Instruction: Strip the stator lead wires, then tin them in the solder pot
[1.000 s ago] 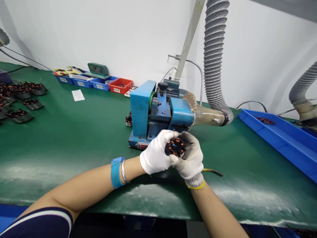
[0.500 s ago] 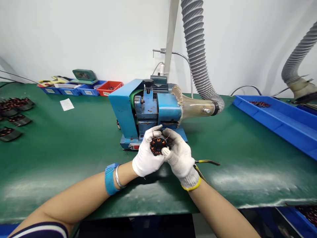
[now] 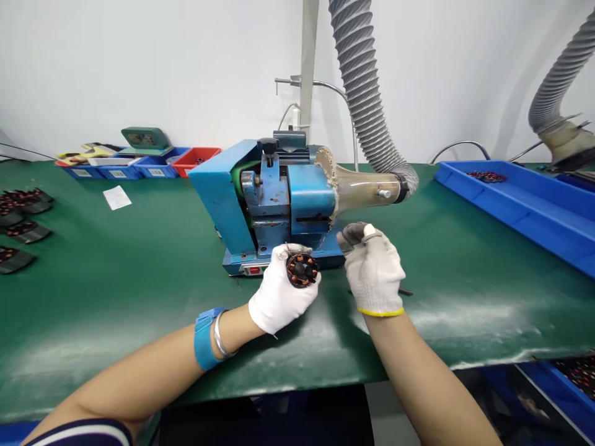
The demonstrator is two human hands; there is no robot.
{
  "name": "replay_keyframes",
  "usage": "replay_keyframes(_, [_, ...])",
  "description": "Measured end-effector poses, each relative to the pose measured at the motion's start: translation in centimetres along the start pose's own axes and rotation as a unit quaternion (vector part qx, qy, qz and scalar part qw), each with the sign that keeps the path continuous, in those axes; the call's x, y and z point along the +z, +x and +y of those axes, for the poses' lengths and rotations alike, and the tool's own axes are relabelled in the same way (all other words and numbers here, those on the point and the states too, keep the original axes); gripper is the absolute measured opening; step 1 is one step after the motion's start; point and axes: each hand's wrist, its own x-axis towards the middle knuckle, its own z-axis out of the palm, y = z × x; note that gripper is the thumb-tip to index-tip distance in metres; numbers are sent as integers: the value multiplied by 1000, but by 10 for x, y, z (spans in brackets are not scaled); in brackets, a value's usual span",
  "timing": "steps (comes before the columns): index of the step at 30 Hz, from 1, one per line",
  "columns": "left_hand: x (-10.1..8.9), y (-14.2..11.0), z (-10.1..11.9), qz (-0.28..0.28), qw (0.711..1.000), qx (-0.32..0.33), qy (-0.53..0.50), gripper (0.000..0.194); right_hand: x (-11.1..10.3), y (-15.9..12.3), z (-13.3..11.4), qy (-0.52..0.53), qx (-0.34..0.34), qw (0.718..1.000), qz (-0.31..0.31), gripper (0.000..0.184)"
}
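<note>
My left hand point(image 3: 283, 288), in a white glove, grips a small round motor stator point(image 3: 303, 271) with copper windings and a black centre, its face turned up towards me. Thin wire ends rise from its far edge. To the right, apart from the stator, my right hand point(image 3: 373, 266) in a grey-stained knitted glove is raised with fingers curled and pressed together; anything in them is hidden. Behind both hands stands a blue belt-driven machine point(image 3: 312, 192). A pliers handle point(image 3: 406, 292) pokes out beside my right hand, the rest covered by it.
A clear nozzle point(image 3: 362, 186) with a grey hose point(image 3: 367, 87) joins the machine's right side. At right lies a long blue tray point(image 3: 520, 210). Several stators point(image 3: 28, 232) stand on the green table point(image 3: 139, 260) at left, with small bins point(image 3: 158, 167) behind.
My right hand has let go of the stator and moved right, over the pliers. The left hand keeps the stator, now tilted more towards me. The view has shifted slightly.
</note>
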Motion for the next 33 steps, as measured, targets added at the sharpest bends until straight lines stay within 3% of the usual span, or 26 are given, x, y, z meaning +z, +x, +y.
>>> replay_keyframes(1, [-1,0,1,-1,1000,-10,8,54,0,0,0,-29,-1,1000,-11,30])
replay_keyframes(3, [-4,0,1,-18,1000,-20,5,60,2,-6,1,-130,14,986,-100,39])
replay_keyframes(5, [-6,3,-1,-40,999,-18,-21,58,6,-15,3,-226,20,954,-193,63])
replay_keyframes(7, [-8,9,-1,-49,998,-8,-27,53,10,-21,6,-266,9,935,-234,77])
replay_keyframes(12, [-14,28,9,-28,995,9,93,46,21,-18,11,-246,-7,945,-218,62])
replay_keyframes(20, [-15,46,23,-27,976,-13,214,38,34,-12,2,-127,43,965,-227,35])
replay_keyframes(28, [-12,46,25,-30,971,-11,235,36,27,-11,8,-89,46,969,-227,43])
replay_keyframes(33, [-15,29,8,-50,991,26,122,45,16,-21,13,-146,-8,964,-221,57])
